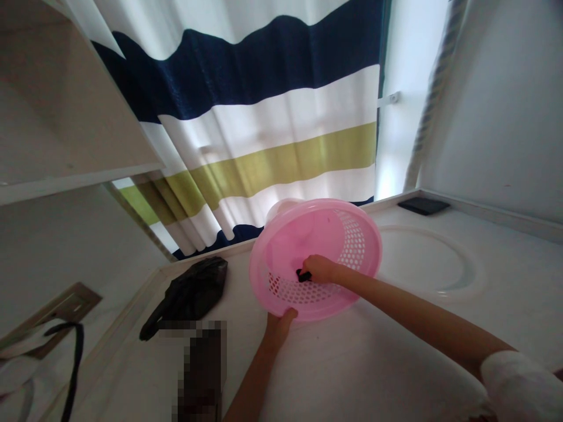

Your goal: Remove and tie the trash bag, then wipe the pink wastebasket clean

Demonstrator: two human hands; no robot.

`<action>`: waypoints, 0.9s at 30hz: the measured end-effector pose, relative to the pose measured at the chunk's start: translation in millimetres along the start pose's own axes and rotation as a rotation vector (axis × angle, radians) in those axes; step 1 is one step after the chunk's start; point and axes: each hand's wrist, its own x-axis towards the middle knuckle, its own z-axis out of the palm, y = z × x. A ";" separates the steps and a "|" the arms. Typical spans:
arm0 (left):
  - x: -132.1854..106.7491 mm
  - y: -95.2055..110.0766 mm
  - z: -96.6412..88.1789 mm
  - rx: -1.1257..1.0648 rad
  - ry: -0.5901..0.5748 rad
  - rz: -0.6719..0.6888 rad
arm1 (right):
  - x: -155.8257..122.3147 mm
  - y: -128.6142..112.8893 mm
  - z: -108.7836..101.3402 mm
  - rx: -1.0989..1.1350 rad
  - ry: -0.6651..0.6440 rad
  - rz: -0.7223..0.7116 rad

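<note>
A pink plastic basket (308, 234) with rows of holes in its wall stands tilted over the white countertop, its mouth turned toward me. My left hand (280, 328) grips the near rim, thumb on top and the other fingers hidden beneath. Inside the mouth, my right hand (320, 269) is closed on a small black object (302, 276), too small and dark to identify. Something pale shows behind the basket's far rim, mostly hidden.
On the left lies a crumpled black plastic bag (193, 293). A dark flat pad (423, 205) sits in the far right corner, near a round raised outline (470, 266). A black cable (77, 369) hangs by a wall socket. Striped curtains (281, 152) cover the window; a cabinet (74, 105) overhangs upper left.
</note>
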 end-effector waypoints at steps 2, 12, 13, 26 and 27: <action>-0.1 0.7 -0.9 0.019 -0.015 -0.002 | -2.7 -5.2 -1.0 -0.007 0.008 0.013; 1.9 -3.2 -5.0 0.018 -0.079 0.015 | 13.1 -4.1 1.4 0.012 -0.048 0.084; 2.0 -2.9 -5.3 0.020 -0.091 0.006 | 17.8 -1.0 2.7 0.006 -0.049 0.098; 1.0 5.9 -8.2 0.006 -0.138 -0.111 | 92.4 46.4 15.7 -0.028 -0.015 0.268; 1.0 6.2 -8.2 0.015 -0.135 -0.119 | 97.9 48.3 15.5 -0.029 -0.003 0.283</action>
